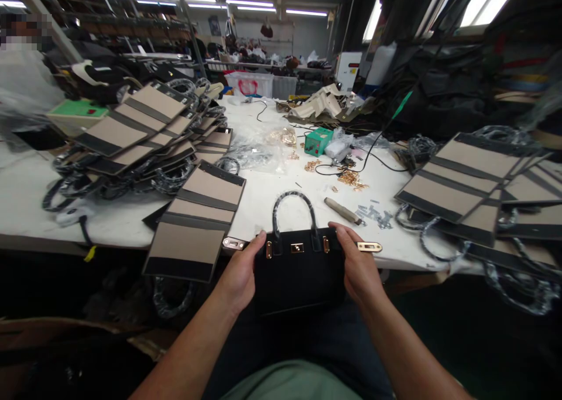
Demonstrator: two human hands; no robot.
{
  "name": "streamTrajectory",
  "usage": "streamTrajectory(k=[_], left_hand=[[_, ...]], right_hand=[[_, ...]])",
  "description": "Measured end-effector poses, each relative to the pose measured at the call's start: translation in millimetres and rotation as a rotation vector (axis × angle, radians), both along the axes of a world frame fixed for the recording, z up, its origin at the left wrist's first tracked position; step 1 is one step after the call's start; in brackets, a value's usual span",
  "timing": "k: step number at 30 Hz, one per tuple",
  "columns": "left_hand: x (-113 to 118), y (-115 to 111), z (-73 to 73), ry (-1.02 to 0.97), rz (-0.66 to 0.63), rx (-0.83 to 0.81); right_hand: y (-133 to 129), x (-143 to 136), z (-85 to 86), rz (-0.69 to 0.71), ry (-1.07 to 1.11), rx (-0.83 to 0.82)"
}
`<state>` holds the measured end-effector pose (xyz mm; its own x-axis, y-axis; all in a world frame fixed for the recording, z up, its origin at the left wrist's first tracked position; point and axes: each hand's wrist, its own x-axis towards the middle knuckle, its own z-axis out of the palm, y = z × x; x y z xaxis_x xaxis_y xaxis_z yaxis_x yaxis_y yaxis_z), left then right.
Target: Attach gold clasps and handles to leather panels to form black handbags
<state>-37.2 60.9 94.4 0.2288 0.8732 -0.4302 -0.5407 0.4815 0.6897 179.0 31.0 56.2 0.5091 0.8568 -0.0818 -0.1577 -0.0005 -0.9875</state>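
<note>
A small black handbag (298, 277) hangs upright at the front edge of the white table. Its curved handle (293, 196), wrapped in clear film, stands up from the top, and a gold turn lock (297, 248) sits at the middle. My left hand (243, 271) grips the bag's left side, thumb at the top corner. On the right side my right hand (357, 265) holds it in the same way. Metal-tipped strap ends stick out beyond both hands, a silvery plate (233, 243) at left and a gold plate (369, 247) at right.
Stacks of beige and black panels with wrapped handles lie at left (153, 125) and right (456, 174). On the white table (272, 183) are a green box (318, 141), gold fittings (351, 178), a tan-handled tool (342, 210), metal plates (375, 215) and plastic film.
</note>
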Motion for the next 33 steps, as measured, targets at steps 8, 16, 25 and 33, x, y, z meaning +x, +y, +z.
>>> streamTrajectory(k=[8,16,25,33], left_hand=[[-2.5,3.4,1.0,-0.096,-0.085,-0.110],[-3.5,6.0,2.0,-0.093,-0.096,-0.085],[-6.4,10.9,7.6,-0.097,-0.122,-0.116],[-3.3,6.0,21.7,-0.074,-0.050,-0.079]], right_hand=[[8.1,2.0,-3.3,0.037,0.193,-0.059],[11.8,3.9,-6.4,0.102,0.375,-0.105],[5.9,2.8,7.9,0.179,0.303,-0.078],[-0.6,4.2,20.4,0.194,-0.125,-0.043]])
